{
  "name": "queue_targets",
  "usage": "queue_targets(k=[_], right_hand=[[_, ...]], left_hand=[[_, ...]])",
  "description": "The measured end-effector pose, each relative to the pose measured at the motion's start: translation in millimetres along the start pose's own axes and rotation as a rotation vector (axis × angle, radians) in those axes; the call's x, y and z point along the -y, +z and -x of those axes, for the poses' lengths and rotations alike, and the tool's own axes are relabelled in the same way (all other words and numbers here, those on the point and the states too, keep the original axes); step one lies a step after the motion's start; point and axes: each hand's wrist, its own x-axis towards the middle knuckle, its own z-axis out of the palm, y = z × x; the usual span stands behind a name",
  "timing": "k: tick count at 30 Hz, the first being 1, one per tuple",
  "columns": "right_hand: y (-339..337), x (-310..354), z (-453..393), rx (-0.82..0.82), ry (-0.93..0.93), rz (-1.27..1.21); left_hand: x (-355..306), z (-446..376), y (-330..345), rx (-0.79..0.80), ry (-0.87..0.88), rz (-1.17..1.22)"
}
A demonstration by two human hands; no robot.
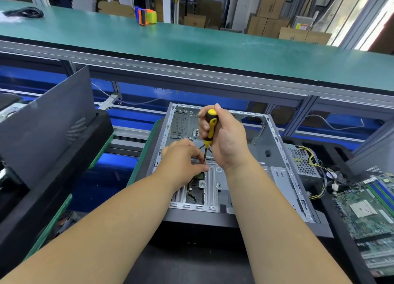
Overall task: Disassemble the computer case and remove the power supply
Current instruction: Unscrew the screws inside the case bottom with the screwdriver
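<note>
Green bench (191, 47) runs across the far side, with a tape dispenser (147, 16) on it.

Computer case (283, 155) lies on its side at centre, open face up, side panel off; laid flat this way, presumably, so the screws inside can be reached from above. The interior is mostly bare metal: slot brackets at the far left, ribbed floor plate (213, 177) near the middle. A dark side panel (49, 121) leans upright at the left.

Power supply (302, 162), the task's thing, sits outside the case, just beside its right wall, with yellow and black wires trailing toward the near right. It looks already removed. A green motherboard (366, 207) lies at the near right, also out of the case.

Right hand (226, 138) is clamped around the black-and-yellow screwdriver (210, 128), held nearly upright with the shaft pointing down at the floor plate. Left hand (183, 157) pinches something at the screwdriver tip, beside a small green part (199, 175), probably steadying the tip; what it pinches is hidden.

Judgement: a small part remaining in the case is being unscrewed.
</note>
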Motion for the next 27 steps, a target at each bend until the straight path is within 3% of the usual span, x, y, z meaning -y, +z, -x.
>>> queue_targets(k=[7, 13, 18, 27], right_hand=[[7.2, -5.2, 1.2, 0.028, 0.009, -0.021], [1.9, 2.9, 2.1, 0.062, 0.006, 0.106], [-2.1, 3.7, 0.1, -0.050, 0.006, 0.136], [4.5, -2.7, -0.9, -0.064, -0.004, 0.044]], left_hand=[[2.3, -1.8, 2.6, -0.008, 0.010, -0.008], [2.3, -0.8, 1.8, -0.007, 0.002, 0.008], [-0.1, 0.5, -0.3, 0.006, -0.002, 0.012], [-0.1, 0.4, -0.5, 0.014, -0.007, 0.012]])
